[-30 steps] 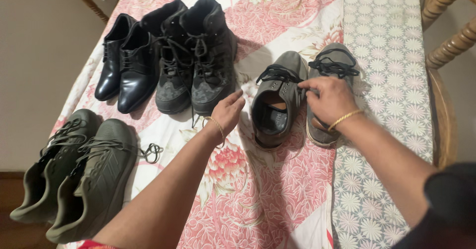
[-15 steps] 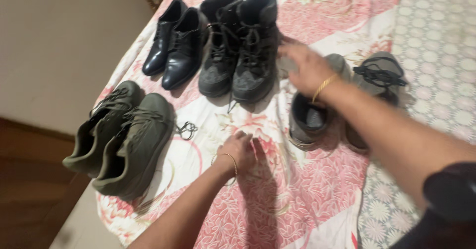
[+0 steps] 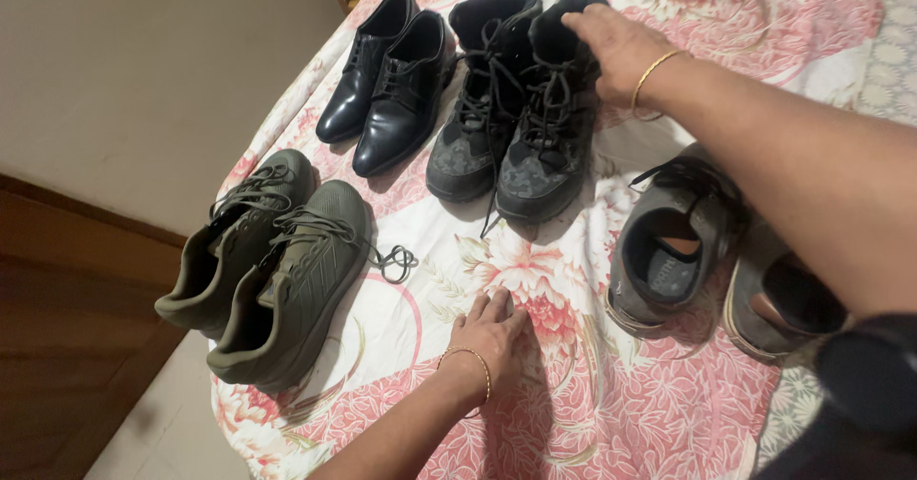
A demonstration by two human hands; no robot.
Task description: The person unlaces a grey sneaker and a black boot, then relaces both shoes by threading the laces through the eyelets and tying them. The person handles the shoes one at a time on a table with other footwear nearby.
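Observation:
My right hand (image 3: 616, 48) reaches across and grips the collar of the right dark lace-up boot (image 3: 549, 127), which stands beside its mate (image 3: 473, 117). My left hand (image 3: 489, 335) lies flat, fingers together, on the pink floral bedspread (image 3: 611, 413), holding nothing. Under my right forearm sits a pair of grey sneakers (image 3: 673, 246), partly hidden by the arm. A gold bangle circles each wrist.
A pair of black leather dress shoes (image 3: 387, 84) stands at the far left of the back row. A pair of olive sneakers (image 3: 277, 270) sits at the bed's left edge, with a loose lace (image 3: 394, 262) trailing. Beyond the edge is a beige wall and wooden floor (image 3: 67, 337).
My right hand left the grey sneakers and moved up to the dark boot's collar. My left hand dropped from near the boots down onto the bedspread. The view shifted left.

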